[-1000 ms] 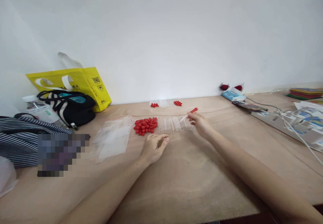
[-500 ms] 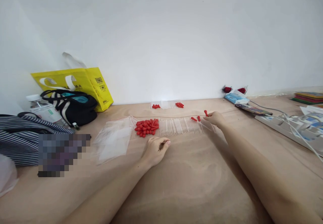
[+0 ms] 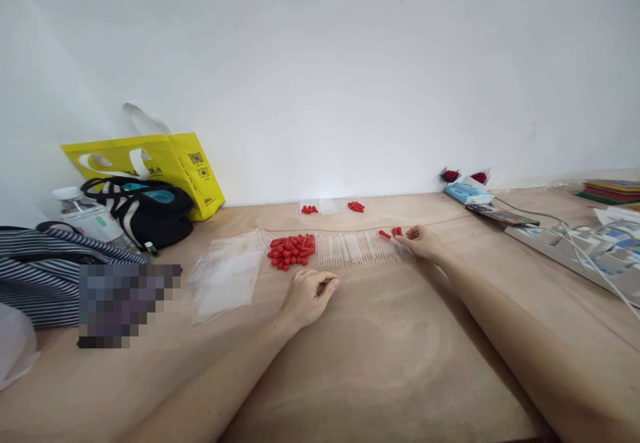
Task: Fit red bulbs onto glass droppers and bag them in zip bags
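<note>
My left hand [image 3: 310, 295] rests on the table with its fingers curled in toward the thumb, and nothing shows in it. Just beyond it lies a heap of red rubber bulbs [image 3: 291, 251]. A row of thin clear tubes [image 3: 354, 250] stretches to the right of the heap. At the row's right end, my right hand [image 3: 420, 243] pinches a red-bulbed dropper [image 3: 399, 232] low over the table; its tube is mostly hidden by the fingers. Another dropper's red bulb [image 3: 384, 234] lies just left of it.
Clear plastic bags [image 3: 227, 276] lie left of the heap. Further back is a bag with red bulbs [image 3: 356, 207] at its side. A yellow bag [image 3: 193, 176] and a black pouch [image 3: 155, 213] stand at left. A power strip [image 3: 565, 256] with cables lies at right.
My right hand has come down and slightly left, bringing its dropper beside the other red-bulbed ones at the row's end. My left hand has barely moved.
</note>
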`<state>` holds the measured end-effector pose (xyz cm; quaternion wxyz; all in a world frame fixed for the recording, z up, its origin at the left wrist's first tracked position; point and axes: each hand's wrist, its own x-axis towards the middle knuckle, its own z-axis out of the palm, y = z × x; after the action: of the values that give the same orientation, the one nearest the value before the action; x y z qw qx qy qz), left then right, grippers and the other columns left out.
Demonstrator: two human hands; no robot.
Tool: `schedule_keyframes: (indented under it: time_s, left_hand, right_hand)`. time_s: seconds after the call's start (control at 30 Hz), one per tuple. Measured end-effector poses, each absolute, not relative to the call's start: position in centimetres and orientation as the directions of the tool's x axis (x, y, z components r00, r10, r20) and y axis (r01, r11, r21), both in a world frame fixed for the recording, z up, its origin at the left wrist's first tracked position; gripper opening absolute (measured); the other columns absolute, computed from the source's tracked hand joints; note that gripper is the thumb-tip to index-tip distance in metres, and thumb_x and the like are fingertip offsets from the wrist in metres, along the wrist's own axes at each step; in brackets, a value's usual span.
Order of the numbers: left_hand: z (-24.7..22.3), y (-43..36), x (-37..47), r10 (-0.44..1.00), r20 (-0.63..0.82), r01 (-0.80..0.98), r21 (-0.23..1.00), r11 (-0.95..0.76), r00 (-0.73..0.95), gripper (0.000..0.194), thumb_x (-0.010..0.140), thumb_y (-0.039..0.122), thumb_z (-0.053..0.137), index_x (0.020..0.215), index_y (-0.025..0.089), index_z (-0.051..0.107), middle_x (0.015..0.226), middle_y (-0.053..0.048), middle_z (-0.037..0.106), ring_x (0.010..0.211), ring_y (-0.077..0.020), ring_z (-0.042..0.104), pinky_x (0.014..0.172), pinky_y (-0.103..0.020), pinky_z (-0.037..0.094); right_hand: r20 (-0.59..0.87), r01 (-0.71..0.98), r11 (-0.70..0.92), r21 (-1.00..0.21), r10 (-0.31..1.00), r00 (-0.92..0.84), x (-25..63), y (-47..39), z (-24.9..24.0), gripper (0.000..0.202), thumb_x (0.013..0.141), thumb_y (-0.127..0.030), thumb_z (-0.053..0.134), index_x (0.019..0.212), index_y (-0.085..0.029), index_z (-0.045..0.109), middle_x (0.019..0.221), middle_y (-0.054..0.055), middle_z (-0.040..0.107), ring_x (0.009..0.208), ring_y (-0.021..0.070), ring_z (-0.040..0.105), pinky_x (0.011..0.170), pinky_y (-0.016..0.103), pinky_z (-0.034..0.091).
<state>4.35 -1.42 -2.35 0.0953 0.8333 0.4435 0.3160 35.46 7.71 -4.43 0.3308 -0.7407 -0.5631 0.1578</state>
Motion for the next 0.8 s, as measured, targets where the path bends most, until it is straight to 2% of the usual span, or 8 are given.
schedule_keyframes:
  time_s: [0.1, 0.23, 0.43, 0.63, 0.8]
  left_hand:
    - [-2.4, -1.4, 4.4, 0.808, 0.429, 0.686, 0.442, -0.578, 0.404, 0.02, 0.082, 0.031, 0.049, 0.08, 0.022, 0.066, 0.066, 0.0, 0.066, 0.064, -0.0158, 0.058, 0.07, -0.032, 0.04]
    - [-2.4, -1.4, 4.4, 0.814, 0.421, 0.688, 0.449, -0.571, 0.401, 0.018, 0.081, 0.031, 0.05, 0.082, 0.022, 0.066, 0.069, 0.0, 0.067, 0.067, -0.0166, 0.058, 0.072, -0.033, 0.04]
    - [-2.5, -1.4, 4.3, 0.813, 0.416, 0.681, 0.454, -0.574, 0.408, 0.018, 0.082, 0.031, 0.05, 0.082, 0.021, 0.065, 0.071, 0.0, 0.067, 0.068, -0.0164, 0.058, 0.073, -0.033, 0.039]
    - [-2.5, -1.4, 4.4, 0.824, 0.393, 0.692, 0.455, -0.56, 0.408, 0.019, 0.082, 0.031, 0.049, 0.083, 0.021, 0.066, 0.071, 0.0, 0.067, 0.069, -0.0161, 0.058, 0.074, -0.032, 0.038]
    - [-2.4, -1.4, 4.3, 0.826, 0.385, 0.691, 0.459, -0.559, 0.412, 0.02, 0.082, 0.032, 0.049, 0.083, 0.021, 0.066, 0.074, 0.0, 0.068, 0.071, -0.0162, 0.058, 0.075, -0.032, 0.038]
  right_hand:
    - [0.121, 0.766, -0.09, -0.636, 0.969, 0.214, 35.7, 6.8, -4.5, 0.037, 0.063, -0.053, 0.061, 0.07, -0.017, 0.06, 0.063, 0.005, 0.063, 0.056, 0.0144, 0.055, 0.048, 0.022, 0.037]
    - [0.177, 0.841, -0.01, -0.542, 0.976, 0.126, 35.6, 6.5, -4.4, 0.029, 0.066, -0.046, 0.061, 0.063, -0.017, 0.062, 0.062, 0.005, 0.062, 0.059, 0.0149, 0.056, 0.051, 0.023, 0.038]
    - [0.168, 0.878, -0.022, -0.477, 0.979, 0.116, 35.2, 6.5, -4.1, 0.031, 0.078, -0.037, 0.048, 0.062, -0.016, 0.063, 0.053, 0.003, 0.059, 0.053, 0.0137, 0.054, 0.05, 0.023, 0.036]
    - [0.251, 0.911, -0.015, -0.412, 0.959, 0.129, 35.0, 6.6, -4.3, 0.031, 0.072, -0.044, 0.055, 0.069, -0.015, 0.064, 0.077, 0.009, 0.064, 0.078, 0.0185, 0.058, 0.063, 0.023, 0.039]
    - [0.269, 0.942, 0.019, -0.336, 0.96, 0.077, 34.4, 6.6, -4.4, 0.031, 0.074, -0.041, 0.053, 0.054, -0.018, 0.059, 0.064, 0.006, 0.062, 0.082, 0.0192, 0.057, 0.063, 0.022, 0.038]
